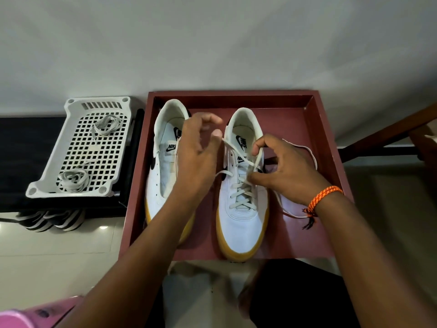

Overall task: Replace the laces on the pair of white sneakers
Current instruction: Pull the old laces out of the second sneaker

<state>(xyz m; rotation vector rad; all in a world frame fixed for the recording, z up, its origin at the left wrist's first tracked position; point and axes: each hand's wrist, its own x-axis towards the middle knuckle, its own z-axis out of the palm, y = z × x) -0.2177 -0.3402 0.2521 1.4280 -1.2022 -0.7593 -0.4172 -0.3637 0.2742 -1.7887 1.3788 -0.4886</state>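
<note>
Two white sneakers with yellow soles stand side by side in a dark red tray (326,147). The left sneaker (163,166) has no lace in its eyelets. The right sneaker (243,209) is laced across its lower eyelets with a white lace (241,190). My left hand (196,157) hovers between the shoes and pinches one lace end, pulled up to the left. My right hand (286,171) pinches the other strand over the tongue; its loose tail loops over the tray floor on the right.
A white perforated basket (71,162) at the left holds two bundles of laces (106,125) (73,182). It rests on a dark low surface, with striped dark shoes (52,221) beneath. A pink object (28,316) lies at the bottom left. A wooden frame (402,131) stands to the right.
</note>
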